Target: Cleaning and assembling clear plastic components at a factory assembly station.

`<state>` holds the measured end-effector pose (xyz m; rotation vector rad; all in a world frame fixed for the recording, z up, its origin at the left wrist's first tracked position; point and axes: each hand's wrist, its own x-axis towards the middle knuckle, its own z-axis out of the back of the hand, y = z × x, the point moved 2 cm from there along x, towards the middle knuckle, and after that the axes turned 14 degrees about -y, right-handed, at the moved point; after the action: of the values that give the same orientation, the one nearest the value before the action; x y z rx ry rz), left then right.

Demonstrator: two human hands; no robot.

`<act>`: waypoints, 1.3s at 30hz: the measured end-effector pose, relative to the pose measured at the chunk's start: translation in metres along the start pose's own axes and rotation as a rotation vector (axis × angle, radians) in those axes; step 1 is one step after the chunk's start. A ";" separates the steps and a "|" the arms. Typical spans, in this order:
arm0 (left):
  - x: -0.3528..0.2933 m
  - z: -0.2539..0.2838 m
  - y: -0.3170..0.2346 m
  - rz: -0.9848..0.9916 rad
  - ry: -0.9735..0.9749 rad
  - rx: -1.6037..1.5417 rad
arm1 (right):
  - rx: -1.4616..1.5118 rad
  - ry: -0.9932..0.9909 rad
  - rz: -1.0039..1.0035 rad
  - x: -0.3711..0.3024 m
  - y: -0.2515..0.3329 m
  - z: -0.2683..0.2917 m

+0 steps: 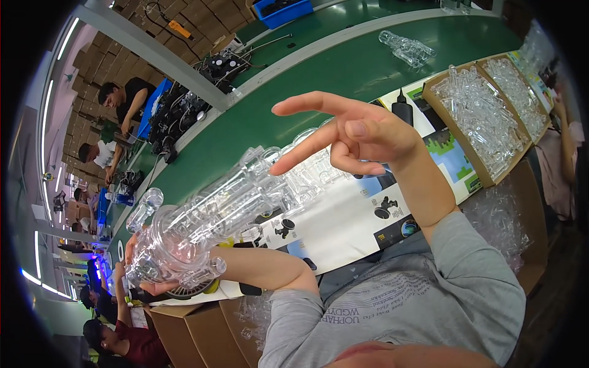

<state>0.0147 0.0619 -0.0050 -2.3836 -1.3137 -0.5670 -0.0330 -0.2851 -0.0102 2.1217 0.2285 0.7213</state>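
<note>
A clear plastic assembly (215, 202) with a long tubular body and a rounded, bulky end rests in my left hand (153, 270). The fingers wrap round its rounded end at the lower left; the plastic partly hides them. My right hand (368, 132) hangs over the bench with its fingers apart and nothing visible in them. Beneath and beyond its fingertips lie more clear plastic parts (322, 168), whose outlines blend with the held piece. Another small clear part with a round end (144, 208) sits beside the assembly on the left.
A black nozzle bottle (402, 108) stands beyond my right wrist. Cardboard boxes of clear parts (481, 122) lie at right. Printed sheets (343, 227) cover the near bench edge. A clear piece (408, 49) lies on the green bench (331, 64). Co-workers sit at far left.
</note>
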 end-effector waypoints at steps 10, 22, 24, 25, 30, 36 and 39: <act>0.013 0.010 0.005 0.164 0.043 -0.227 | -0.072 0.030 0.013 -0.002 0.001 -0.008; -0.033 -0.033 0.015 -0.164 0.235 0.296 | -0.049 0.183 -0.082 -0.006 -0.015 -0.017; -0.039 -0.042 0.020 -0.125 0.252 0.263 | 0.087 0.289 -0.195 -0.007 -0.013 -0.017; -0.053 -0.052 0.024 -0.398 0.300 0.393 | 0.087 0.288 -0.196 -0.007 -0.016 -0.016; -0.041 -0.042 0.024 0.099 0.189 -0.173 | 0.239 0.361 -0.173 -0.006 -0.020 -0.013; -0.030 -0.032 0.023 0.149 0.139 -0.192 | 0.119 0.372 -0.157 -0.005 -0.016 -0.013; -0.027 -0.025 0.023 0.247 0.199 -0.269 | 0.085 0.387 -0.179 -0.004 -0.014 -0.011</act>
<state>0.0172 0.0187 0.0003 -2.5703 -0.8901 -0.9267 -0.0411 -0.2711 -0.0179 1.9927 0.6596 1.0249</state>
